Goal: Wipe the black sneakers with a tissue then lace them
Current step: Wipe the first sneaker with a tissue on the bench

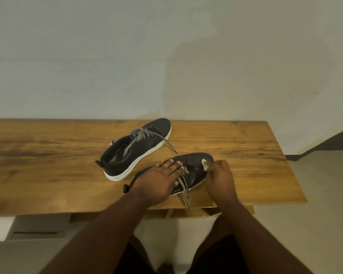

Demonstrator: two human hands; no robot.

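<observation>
Lying on a wooden table (48, 155), the far black sneaker (135, 149) rests on its white sole, toe angled toward the wall, its black-and-white checkered laces (145, 135) loosely threaded with one end trailing onto the wood. Just beside it, nearer the table's front edge, the near black sneaker (194, 167) lies under both hands. The left hand (156, 182) presses flat over its collar and tongue, fingers straight and spread, a loose checkered lace (183, 184) running out from beneath them and hanging past the table edge. The right hand (219, 177) curls its fingers around a white tissue (205, 164), holding it against the sneaker's toe.
</observation>
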